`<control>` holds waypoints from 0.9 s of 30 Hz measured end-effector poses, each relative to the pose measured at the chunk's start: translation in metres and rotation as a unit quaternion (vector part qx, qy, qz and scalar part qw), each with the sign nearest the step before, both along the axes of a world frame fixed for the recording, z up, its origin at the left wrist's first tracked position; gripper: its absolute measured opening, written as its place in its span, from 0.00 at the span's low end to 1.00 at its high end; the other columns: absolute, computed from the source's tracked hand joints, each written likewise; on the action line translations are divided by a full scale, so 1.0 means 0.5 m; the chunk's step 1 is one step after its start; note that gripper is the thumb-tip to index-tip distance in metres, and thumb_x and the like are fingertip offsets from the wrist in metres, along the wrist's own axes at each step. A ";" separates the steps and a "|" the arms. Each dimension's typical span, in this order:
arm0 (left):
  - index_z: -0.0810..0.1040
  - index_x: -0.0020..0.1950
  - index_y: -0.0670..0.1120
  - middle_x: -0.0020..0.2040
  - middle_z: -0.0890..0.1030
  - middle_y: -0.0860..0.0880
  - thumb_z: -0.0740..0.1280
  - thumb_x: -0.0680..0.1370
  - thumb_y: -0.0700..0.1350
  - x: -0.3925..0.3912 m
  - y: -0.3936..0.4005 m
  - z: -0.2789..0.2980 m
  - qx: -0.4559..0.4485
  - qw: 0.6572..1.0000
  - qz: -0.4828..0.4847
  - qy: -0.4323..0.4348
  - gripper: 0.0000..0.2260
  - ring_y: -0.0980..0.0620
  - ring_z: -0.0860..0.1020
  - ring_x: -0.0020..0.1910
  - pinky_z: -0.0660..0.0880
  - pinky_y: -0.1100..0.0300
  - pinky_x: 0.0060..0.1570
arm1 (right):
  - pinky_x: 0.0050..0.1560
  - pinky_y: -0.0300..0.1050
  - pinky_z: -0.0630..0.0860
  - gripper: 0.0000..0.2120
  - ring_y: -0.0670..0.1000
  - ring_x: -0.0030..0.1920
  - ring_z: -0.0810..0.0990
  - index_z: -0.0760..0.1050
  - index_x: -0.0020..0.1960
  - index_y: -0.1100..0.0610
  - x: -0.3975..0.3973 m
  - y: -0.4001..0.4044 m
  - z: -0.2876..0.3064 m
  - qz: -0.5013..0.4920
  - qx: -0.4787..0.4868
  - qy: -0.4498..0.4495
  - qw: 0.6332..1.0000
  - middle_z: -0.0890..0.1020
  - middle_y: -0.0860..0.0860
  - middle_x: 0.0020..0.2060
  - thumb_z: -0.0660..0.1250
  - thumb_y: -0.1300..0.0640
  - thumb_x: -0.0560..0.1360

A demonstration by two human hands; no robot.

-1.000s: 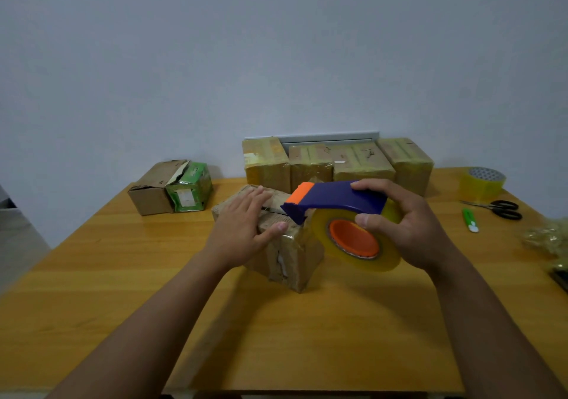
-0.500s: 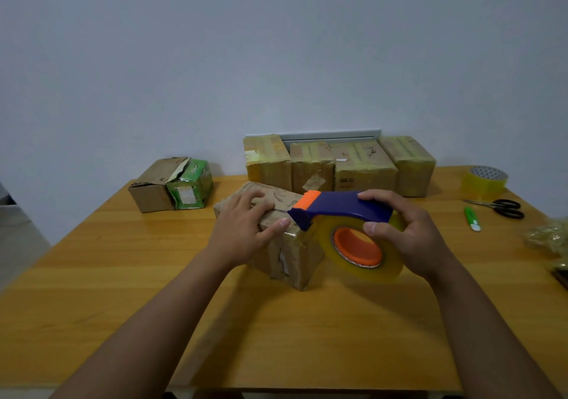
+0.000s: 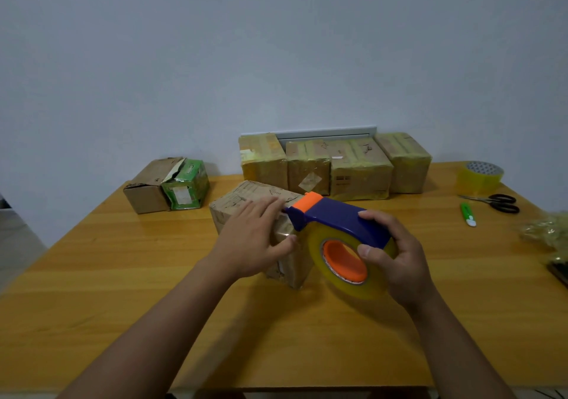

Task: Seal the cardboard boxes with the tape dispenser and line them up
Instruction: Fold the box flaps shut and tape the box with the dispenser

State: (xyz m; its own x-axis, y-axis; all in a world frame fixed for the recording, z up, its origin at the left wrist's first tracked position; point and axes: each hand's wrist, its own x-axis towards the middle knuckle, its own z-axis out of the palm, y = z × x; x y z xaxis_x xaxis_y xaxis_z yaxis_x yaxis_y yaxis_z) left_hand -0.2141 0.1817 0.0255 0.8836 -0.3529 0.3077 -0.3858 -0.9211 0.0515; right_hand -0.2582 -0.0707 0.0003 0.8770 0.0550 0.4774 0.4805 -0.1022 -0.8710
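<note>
A brown cardboard box stands at the middle of the wooden table. My left hand lies flat on its top, fingers straight, thumb against the near right side. My right hand grips the blue and orange tape dispenser with its yellowish tape roll. The dispenser's orange tip sits over the box's top right edge, beside my left fingertips. Several taped boxes stand in a row against the wall behind.
A brown box with a torn flap and a green box sit at the back left. A spare tape roll, scissors, a green cutter and crumpled plastic lie at the right.
The dispenser's tip has slid away from me along the box top. My left fingers have straightened and shifted a little farther along the top.
</note>
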 end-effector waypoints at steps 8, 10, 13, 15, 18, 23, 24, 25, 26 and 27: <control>0.57 0.78 0.56 0.79 0.59 0.51 0.44 0.76 0.70 0.007 -0.012 -0.003 0.050 0.998 -0.032 -0.002 0.34 0.51 0.56 0.77 0.48 0.60 0.69 | 0.44 0.36 0.77 0.22 0.43 0.54 0.77 0.73 0.57 0.32 -0.001 -0.005 -0.018 0.007 -0.007 0.001 1.000 0.75 0.33 0.56 0.68 0.43 0.64; 0.59 0.78 0.57 0.78 0.60 0.50 0.41 0.75 0.70 0.008 -0.014 -0.006 0.055 0.998 -0.028 0.001 0.35 0.50 0.58 0.77 0.53 0.58 0.71 | 0.42 0.35 0.77 0.22 0.41 0.55 0.76 0.72 0.57 0.30 -0.004 -0.011 -0.017 0.013 -0.015 0.005 1.000 0.74 0.31 0.55 0.68 0.43 0.64; 0.60 0.77 0.57 0.78 0.61 0.50 0.40 0.74 0.70 0.008 -0.014 -0.007 0.057 0.998 -0.016 -0.001 0.35 0.50 0.59 0.76 0.58 0.54 0.72 | 0.41 0.34 0.77 0.22 0.38 0.53 0.76 0.73 0.56 0.29 -0.010 -0.016 -0.015 0.018 -0.018 0.015 1.000 0.74 0.29 0.54 0.69 0.42 0.63; 0.58 0.78 0.58 0.78 0.60 0.51 0.39 0.73 0.71 0.008 -0.012 -0.008 0.067 0.998 -0.008 -0.001 0.36 0.50 0.59 0.76 0.59 0.53 0.71 | 0.41 0.33 0.77 0.22 0.38 0.52 0.77 0.74 0.55 0.31 -0.014 -0.023 -0.015 0.011 -0.003 0.013 1.000 0.75 0.29 0.52 0.69 0.43 0.62; 0.52 0.78 0.61 0.79 0.58 0.51 0.39 0.73 0.72 0.012 -0.011 -0.006 0.074 0.997 -0.008 0.008 0.35 0.51 0.58 0.77 0.59 0.53 0.71 | 0.42 0.33 0.76 0.21 0.38 0.51 0.77 0.76 0.53 0.31 -0.022 -0.046 -0.017 -0.005 0.013 0.013 1.000 0.76 0.30 0.51 0.68 0.43 0.60; 0.52 0.79 0.58 0.79 0.55 0.52 0.46 0.75 0.71 0.014 0.002 -0.001 0.076 0.996 -0.048 0.016 0.34 0.52 0.55 0.77 0.55 0.54 0.72 | 0.45 0.33 0.76 0.22 0.38 0.54 0.75 0.74 0.55 0.30 -0.033 -0.059 -0.023 0.015 -0.032 0.036 0.999 0.74 0.32 0.55 0.69 0.40 0.61; 0.52 0.79 0.57 0.80 0.54 0.53 0.46 0.75 0.72 0.013 0.004 -0.001 0.070 0.995 -0.062 0.017 0.35 0.52 0.53 0.78 0.53 0.55 0.72 | 0.45 0.34 0.76 0.22 0.39 0.54 0.76 0.74 0.55 0.30 -0.033 -0.060 -0.024 0.019 -0.031 0.040 0.999 0.74 0.32 0.55 0.69 0.40 0.61; 0.52 0.79 0.56 0.80 0.53 0.54 0.46 0.74 0.72 0.013 0.006 -0.001 0.067 0.995 -0.073 0.021 0.36 0.54 0.50 0.78 0.50 0.57 0.72 | 0.45 0.34 0.76 0.22 0.40 0.54 0.76 0.73 0.55 0.30 -0.033 -0.059 -0.025 0.023 -0.032 0.044 0.998 0.74 0.32 0.55 0.69 0.40 0.62; 0.51 0.79 0.56 0.79 0.52 0.55 0.45 0.74 0.72 0.014 0.006 0.000 0.065 0.994 -0.080 0.027 0.37 0.55 0.49 0.78 0.47 0.57 0.72 | 0.45 0.35 0.76 0.22 0.40 0.54 0.76 0.73 0.56 0.30 -0.032 -0.059 -0.026 0.027 -0.035 0.048 0.998 0.74 0.32 0.56 0.68 0.40 0.62; 0.50 0.79 0.56 0.79 0.52 0.56 0.44 0.74 0.73 0.015 0.007 0.000 0.064 0.994 -0.083 0.034 0.37 0.56 0.48 0.78 0.45 0.57 0.72 | 0.45 0.36 0.77 0.22 0.40 0.54 0.76 0.73 0.56 0.29 -0.031 -0.059 -0.029 0.031 -0.039 0.051 0.997 0.74 0.32 0.56 0.68 0.40 0.62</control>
State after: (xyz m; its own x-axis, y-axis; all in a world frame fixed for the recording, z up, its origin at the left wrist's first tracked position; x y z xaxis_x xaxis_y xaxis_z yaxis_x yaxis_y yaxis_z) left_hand -0.2064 0.1851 0.0256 0.8273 -0.5280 0.1915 -0.5325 -0.8458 -0.0314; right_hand -0.2739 -0.1001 -0.0140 0.9148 0.1437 0.3774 0.3968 -0.1451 -0.9064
